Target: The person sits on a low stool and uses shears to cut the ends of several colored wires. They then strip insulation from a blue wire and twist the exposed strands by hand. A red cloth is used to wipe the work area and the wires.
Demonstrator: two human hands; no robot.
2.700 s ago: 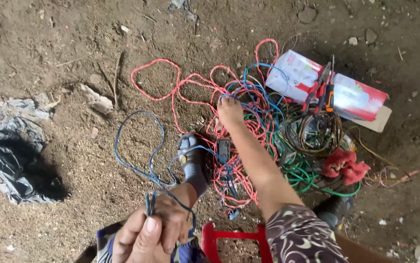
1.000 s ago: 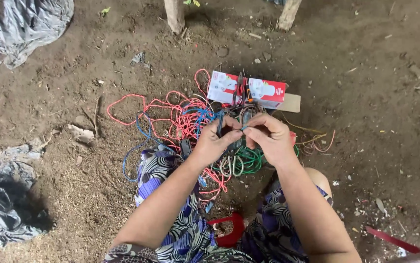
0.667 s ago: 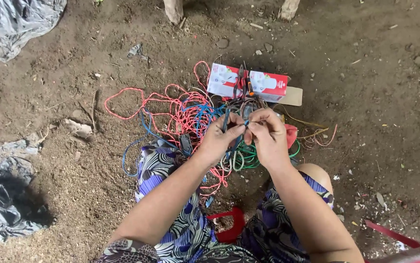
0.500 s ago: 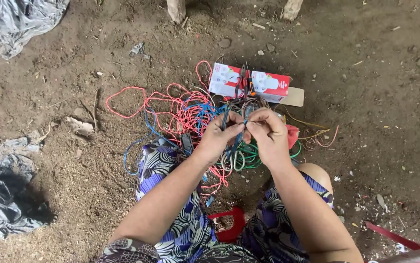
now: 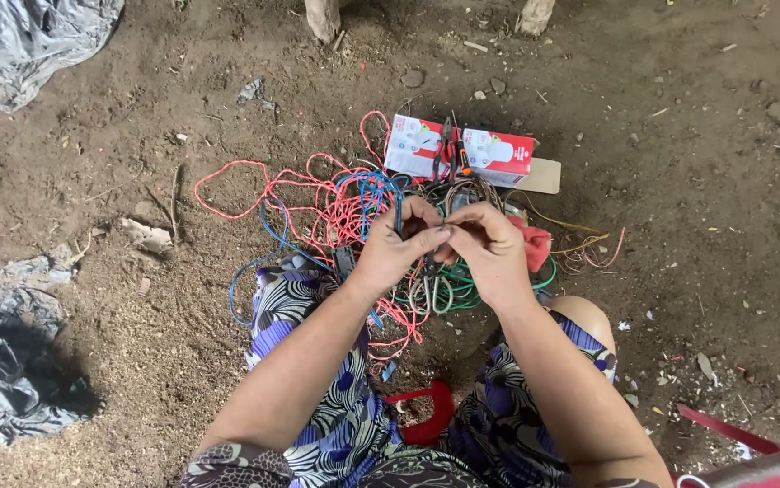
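Pinching a blue wire [image 5: 397, 210] between them above the tangled wire pile [image 5: 336, 217] on the dirt ground [image 5: 679, 136], the left hand [image 5: 394, 248] and right hand [image 5: 489, 248] meet fingertip to fingertip, both closed on it.

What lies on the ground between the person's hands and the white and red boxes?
In the head view, tangled wires and dark pliers lie between the hands and the boxes.

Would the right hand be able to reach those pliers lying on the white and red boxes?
Probably yes. The pliers lie uncovered on the boxes, just beyond the right hand, with only loose wires between. But both hands are busy pinching a wire, so it would need to let go first.
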